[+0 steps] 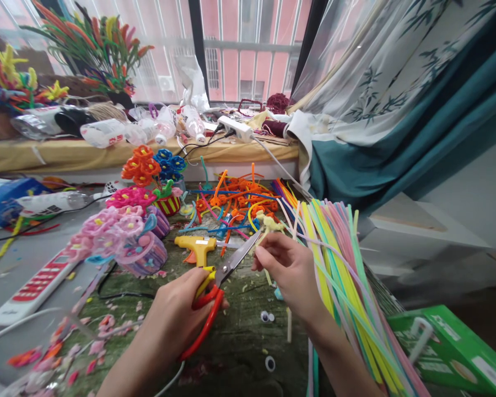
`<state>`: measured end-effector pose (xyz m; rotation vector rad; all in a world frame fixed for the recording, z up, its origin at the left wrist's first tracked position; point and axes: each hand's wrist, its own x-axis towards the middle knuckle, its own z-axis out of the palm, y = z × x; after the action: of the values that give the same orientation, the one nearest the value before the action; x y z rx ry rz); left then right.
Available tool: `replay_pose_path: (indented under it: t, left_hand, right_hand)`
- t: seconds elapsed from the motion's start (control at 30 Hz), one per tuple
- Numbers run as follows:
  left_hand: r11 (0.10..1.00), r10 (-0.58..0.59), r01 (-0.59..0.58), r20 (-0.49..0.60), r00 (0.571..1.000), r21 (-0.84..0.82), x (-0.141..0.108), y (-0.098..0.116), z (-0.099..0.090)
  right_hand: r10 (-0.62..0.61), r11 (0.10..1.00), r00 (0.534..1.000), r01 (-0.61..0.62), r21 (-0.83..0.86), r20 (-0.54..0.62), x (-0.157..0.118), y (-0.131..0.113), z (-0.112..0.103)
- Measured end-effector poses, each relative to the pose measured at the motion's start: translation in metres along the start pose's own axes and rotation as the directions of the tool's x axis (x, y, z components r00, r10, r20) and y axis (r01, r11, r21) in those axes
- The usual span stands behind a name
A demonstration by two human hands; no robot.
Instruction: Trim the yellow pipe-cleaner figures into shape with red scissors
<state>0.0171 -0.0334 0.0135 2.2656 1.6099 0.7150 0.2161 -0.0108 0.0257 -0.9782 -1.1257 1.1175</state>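
My left hand is closed around the red and yellow handles of a pair of scissors. The blades point up and to the right, with their tips beside my right hand. Between the fingers of my right hand is a pale yellow fuzzy pipe-cleaner piece, partly hidden by the fingers. Whether the blades touch it I cannot tell. A yellow hot glue gun lies just beyond the scissors. Below my hands, loose googly eyes rest on the dark green tabletop.
A thick bundle of pastel pipe cleaners lies on the right, near a green box. Orange pipe-cleaner pieces heap at the back. Fuzzy flower pots and scattered scraps occupy the left. A power strip sits on the windowsill.
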Motion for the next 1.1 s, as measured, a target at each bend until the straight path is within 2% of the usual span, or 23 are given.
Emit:
replay_pose_path:
  t: [0.23, 0.37, 0.43, 0.5, 0.6, 0.67, 0.73, 0.93, 1.1]
  left_hand:
    - [0.994, -0.102, 0.103, 0.044, 0.994, -0.027, 0.0, -0.006, 0.002]
    - [0.977, -0.122, 0.129, 0.056, 0.991, -0.168, 0.002, 0.003, -0.002]
    - [0.943, -0.188, 0.197, 0.058, 0.98, -0.27, 0.002, 0.01, -0.002]
    - [0.87, -0.255, 0.264, 0.079, 0.964, -0.415, 0.0, 0.018, -0.002]
    - [0.67, -0.329, 0.342, 0.15, 0.932, -0.659, -0.004, 0.028, -0.002]
    - [0.532, -0.372, 0.398, 0.216, 0.903, -0.747, -0.006, 0.033, -0.003]
    - [0.464, -0.379, 0.417, 0.251, 0.891, -0.782, -0.006, 0.036, -0.005]
    - [0.504, -0.297, 0.353, 0.226, 0.928, -0.788, -0.005, 0.028, -0.004]
    - [0.497, -0.329, 0.376, 0.231, 0.916, -0.782, -0.007, 0.029, -0.003]
  right_hand:
    - [0.013, 0.999, 1.0, -0.013, 0.043, 0.004, 0.001, 0.002, -0.001]
    - [0.042, 0.997, 0.998, -0.044, 0.07, 0.038, 0.001, 0.001, 0.001]
    - [0.071, 0.992, 0.995, -0.077, 0.1, 0.066, -0.001, 0.0, 0.003]
    - [0.114, 0.985, 0.987, -0.127, 0.119, 0.11, -0.003, 0.0, 0.007]
    - [0.172, 0.972, 0.965, -0.199, 0.127, 0.199, -0.008, 0.001, 0.014]
    - [0.188, 0.963, 0.95, -0.228, 0.142, 0.248, -0.012, 0.003, 0.019]
    - [0.195, 0.958, 0.939, -0.245, 0.152, 0.282, -0.015, 0.005, 0.024]
    - [0.193, 0.96, 0.936, -0.242, 0.139, 0.295, -0.019, 0.012, 0.028]
    - [0.23, 0.941, 0.926, -0.29, 0.174, 0.298, -0.017, 0.012, 0.028]
